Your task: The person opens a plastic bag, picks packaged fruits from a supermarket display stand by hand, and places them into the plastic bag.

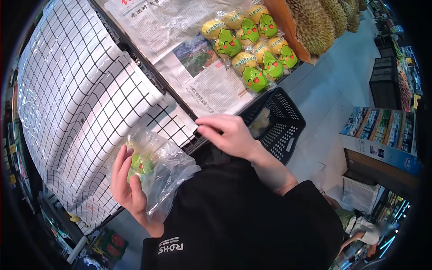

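A clear plastic bag (pixel 168 168) with yellow fruit and a green printed cartoon on it rests against my left hand (pixel 129 186), whose fingers are curved round its near side with the thumb apart. The bag's loose open end spreads to the right, over my black sleeve. My right hand (pixel 227 135) is off the bag, above the edge of the stand, with its thumb and forefinger slightly apart and the other fingers curled. Nothing shows between its fingertips.
Bagged yellow fruit (pixel 245 60) sits on newspaper (pixel 193 85) at the top. A black basket (pixel 283 121) holding pale fruit stands below right. White grid-patterned cloth (pixel 90 103) covers the left side. Durians (pixel 315 27) lie at the upper right, and a person (pixel 362 234) is at the lower right.
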Motion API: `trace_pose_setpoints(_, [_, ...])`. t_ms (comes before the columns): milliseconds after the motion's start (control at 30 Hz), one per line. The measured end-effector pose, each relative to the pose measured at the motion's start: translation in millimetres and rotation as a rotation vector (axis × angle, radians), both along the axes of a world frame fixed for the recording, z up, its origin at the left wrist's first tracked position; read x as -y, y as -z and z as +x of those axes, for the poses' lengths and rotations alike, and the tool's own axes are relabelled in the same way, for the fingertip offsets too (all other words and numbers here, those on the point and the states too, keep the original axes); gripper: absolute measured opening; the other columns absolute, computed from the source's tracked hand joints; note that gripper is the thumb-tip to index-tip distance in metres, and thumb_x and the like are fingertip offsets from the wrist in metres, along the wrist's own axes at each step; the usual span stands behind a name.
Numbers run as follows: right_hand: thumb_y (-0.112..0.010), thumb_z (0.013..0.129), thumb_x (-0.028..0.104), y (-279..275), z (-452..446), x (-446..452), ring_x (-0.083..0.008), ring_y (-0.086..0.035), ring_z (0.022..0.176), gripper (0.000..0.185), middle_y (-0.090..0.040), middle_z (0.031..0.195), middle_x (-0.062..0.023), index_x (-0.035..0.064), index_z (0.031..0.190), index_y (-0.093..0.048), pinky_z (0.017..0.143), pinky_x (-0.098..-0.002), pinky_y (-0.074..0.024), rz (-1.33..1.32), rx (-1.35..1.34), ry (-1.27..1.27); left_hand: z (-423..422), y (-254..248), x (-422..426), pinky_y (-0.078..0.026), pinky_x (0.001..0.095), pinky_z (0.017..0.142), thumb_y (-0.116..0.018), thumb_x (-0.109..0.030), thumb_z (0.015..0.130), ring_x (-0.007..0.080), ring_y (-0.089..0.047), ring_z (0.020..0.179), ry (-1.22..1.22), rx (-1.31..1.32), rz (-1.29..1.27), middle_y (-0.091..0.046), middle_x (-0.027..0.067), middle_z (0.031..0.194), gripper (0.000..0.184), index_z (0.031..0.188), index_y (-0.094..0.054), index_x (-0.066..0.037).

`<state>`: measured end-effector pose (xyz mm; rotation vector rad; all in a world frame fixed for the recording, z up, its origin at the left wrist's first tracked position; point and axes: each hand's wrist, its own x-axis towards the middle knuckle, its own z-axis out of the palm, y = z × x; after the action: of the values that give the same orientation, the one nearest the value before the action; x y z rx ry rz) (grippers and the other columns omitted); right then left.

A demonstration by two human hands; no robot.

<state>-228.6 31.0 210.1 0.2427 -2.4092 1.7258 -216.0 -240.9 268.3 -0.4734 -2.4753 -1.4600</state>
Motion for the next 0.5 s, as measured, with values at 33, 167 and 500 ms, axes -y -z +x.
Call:
trace_pose_setpoints(33, [-0.067,0.085,0.012,2.4,-5.8,-11.8,-0.0264,-0.066,0.07,0.016,-0.068,0.083,-0.0119,0.0009,0.095,-0.068,0.066,-0.0335,-0.0522,-0.039,0.073,0.108,-4.3,-4.4,-8.3,-0.048,0.0412,0.092,-0.056,-0.021,0.092,0.0348,-0.062,0.106,0.023,-0.043,-0.012,-0.057,0.0285,0.123,0.036,0.114,-0.06,0.008])
trace_pose_setpoints(167, [-0.069,0.081,0.009,20.6,-27.3,-66.0,-0.0277,-0.063,0.084,0.022,-0.067,0.092,-0.0133,-0.0003,0.101,-0.067,0.076,-0.0356,-0.0506,0.111,0.086,0.484,-27.8,-5.6,-62.0,-0.047,0.0381,0.092,-0.06,-0.017,0.089,0.0327,-0.062,0.107,0.254,0.14,0.079,-0.059,0.0258,0.121,0.036,0.116,-0.06,0.007])
trace_pose_setpoints(500, [-0.071,0.079,0.028,51.2,-54.0,-118.0,-0.0341,-0.055,0.11,0.063,-0.062,0.114,-0.0168,-0.0034,0.13,-0.048,0.092,-0.0427,-0.0418,0.708,0.155,0.485,-87.8,67.5,-169.5,-0.044,0.036,0.097,-0.069,-0.015,0.085,0.0263,-0.057,0.116,0.346,0.667,0.1,-0.06,0.0181,0.124,0.053,0.131,-0.05,0.003])
